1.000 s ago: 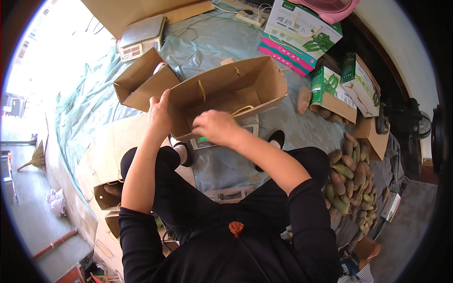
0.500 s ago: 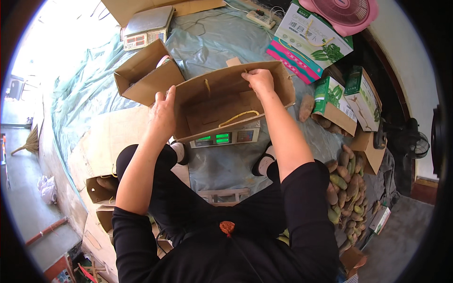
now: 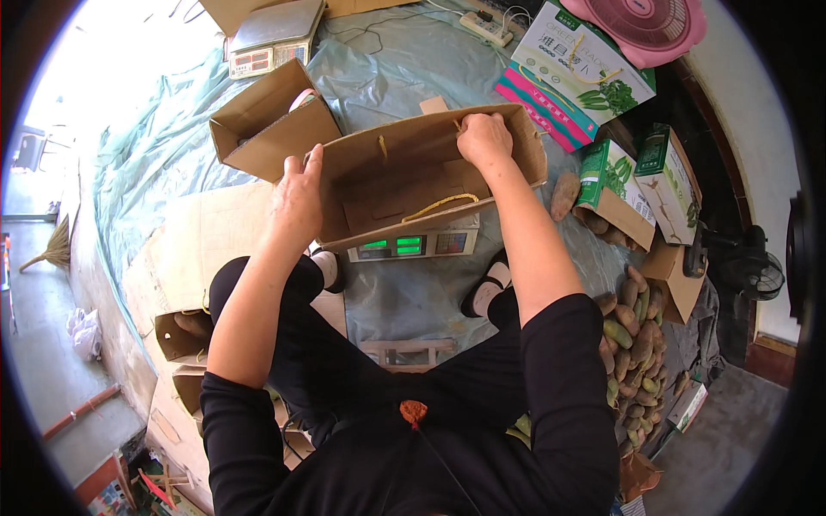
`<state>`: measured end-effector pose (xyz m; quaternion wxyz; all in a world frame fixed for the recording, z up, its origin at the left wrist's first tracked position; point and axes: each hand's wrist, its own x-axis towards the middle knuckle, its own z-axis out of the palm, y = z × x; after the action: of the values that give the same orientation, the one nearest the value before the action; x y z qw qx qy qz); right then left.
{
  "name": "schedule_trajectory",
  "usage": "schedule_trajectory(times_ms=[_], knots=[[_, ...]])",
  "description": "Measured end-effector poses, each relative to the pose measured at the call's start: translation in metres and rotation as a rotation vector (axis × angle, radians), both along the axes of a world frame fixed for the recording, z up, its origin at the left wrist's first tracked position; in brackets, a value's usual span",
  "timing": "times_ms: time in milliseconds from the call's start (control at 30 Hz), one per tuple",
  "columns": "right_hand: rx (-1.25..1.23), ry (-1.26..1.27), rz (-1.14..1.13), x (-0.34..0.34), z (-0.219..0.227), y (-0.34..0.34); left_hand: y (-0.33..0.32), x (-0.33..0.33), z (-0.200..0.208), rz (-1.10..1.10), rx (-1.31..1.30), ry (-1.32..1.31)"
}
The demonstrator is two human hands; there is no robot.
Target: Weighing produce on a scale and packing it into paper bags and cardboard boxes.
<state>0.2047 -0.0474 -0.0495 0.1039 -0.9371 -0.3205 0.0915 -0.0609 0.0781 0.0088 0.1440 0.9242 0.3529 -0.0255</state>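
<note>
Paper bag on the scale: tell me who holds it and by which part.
Both hands hold the paper bag by its open rim: the left hand grips the left edge, the right hand the far right corner. It sits on the scale.

Colours and patterns, floor workspace seen from above

Paper bag (image 3: 404, 176): plain kraft brown, yellow cord handles. Scale (image 3: 413, 245) beneath it: grey face, 2 green lit displays and 1 dark one. Floor sheet (image 3: 387, 77): pale blue-grey plastic. Open carton (image 3: 267, 125): plain brown. Flat box (image 3: 572, 73): white and green, leaf picture, pink and teal striped edge. Fan (image 3: 645, 26): pink. Tubers (image 3: 637, 335): mottled brown and green. Sleeves (image 3: 559, 387): black. Shoes (image 3: 486, 288): black, white socks.
</note>
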Motion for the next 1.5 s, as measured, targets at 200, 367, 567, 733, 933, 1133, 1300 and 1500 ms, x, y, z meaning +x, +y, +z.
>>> schedule_trajectory(times_ms=[200,367,567,733,933,1133,1300,1500], knots=[[-0.015,-0.077,0.056,0.003,-0.002,-0.005,-0.001,0.001,0.000,-0.017,-0.012,0.008],[-0.021,0.023,0.084,0.003,0.002,-0.010,0.001,-0.001,-0.005,0.015,-0.011,-0.049],[-0.071,0.290,0.175,0.022,0.035,-0.048,0.001,0.007,-0.003,0.000,0.049,0.049],[-0.175,0.411,0.402,0.013,0.079,-0.099,0.012,0.012,-0.011,-0.006,0.107,-0.004],[-0.229,0.152,0.442,-0.004,0.064,-0.137,0.028,0.011,-0.027,-0.090,0.296,-0.027],[0.569,-0.051,0.334,0.000,0.043,-0.205,0.008,0.029,-0.012,-0.223,0.310,-0.189],[0.716,0.170,-0.205,-0.027,-0.027,-0.319,-0.023,0.040,-0.011,-0.450,0.084,-0.298],[0.135,0.429,-0.549,-0.179,-0.186,-0.448,-0.043,0.048,-0.012,-0.610,0.017,-0.277]])
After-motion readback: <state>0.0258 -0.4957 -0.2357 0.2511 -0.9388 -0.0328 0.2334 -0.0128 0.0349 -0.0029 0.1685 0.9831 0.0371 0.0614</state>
